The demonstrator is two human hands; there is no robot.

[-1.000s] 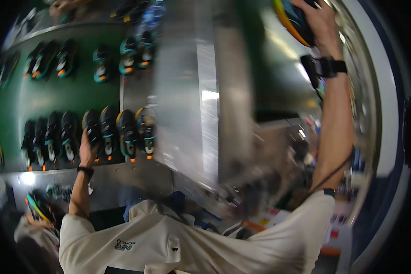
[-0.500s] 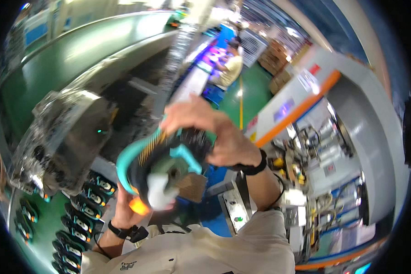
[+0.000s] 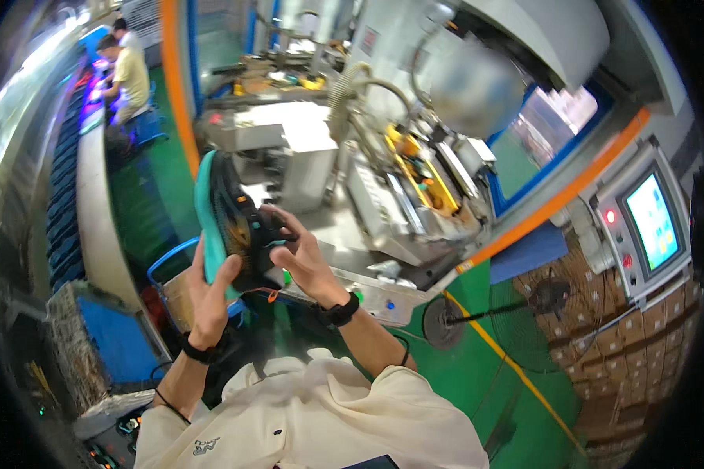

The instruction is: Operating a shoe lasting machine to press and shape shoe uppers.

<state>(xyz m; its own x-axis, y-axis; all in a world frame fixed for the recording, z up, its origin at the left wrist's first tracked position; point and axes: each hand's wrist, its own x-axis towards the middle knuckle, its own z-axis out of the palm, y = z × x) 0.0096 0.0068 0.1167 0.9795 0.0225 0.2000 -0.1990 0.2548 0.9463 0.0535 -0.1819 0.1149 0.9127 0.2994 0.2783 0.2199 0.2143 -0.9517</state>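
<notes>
Left hand (image 3: 210, 295) and right hand (image 3: 311, 267) curl round a curved, teal-soled black shoe (image 3: 231, 211); a long yellow tray (image 3: 443, 189) holds orange pieces (image 3: 425, 185).

Lit screen (image 3: 653, 220) right; brown boxes (image 3: 641, 348); co-worker (image 3: 133, 78) on blue stool (image 3: 150, 127).

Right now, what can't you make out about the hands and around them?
All in the head view:
Left hand: fingers mostly hidden behind the black shoe with a turquoise sole.
Shoe's far side: turned away from the camera.
Bright rectangular screen in a grey frame: details too small and washed out.
Seated person in a pale yellow shirt: their work is too small and blurred.
Dark, orange-marked items: cut off by the black rim.
</notes>
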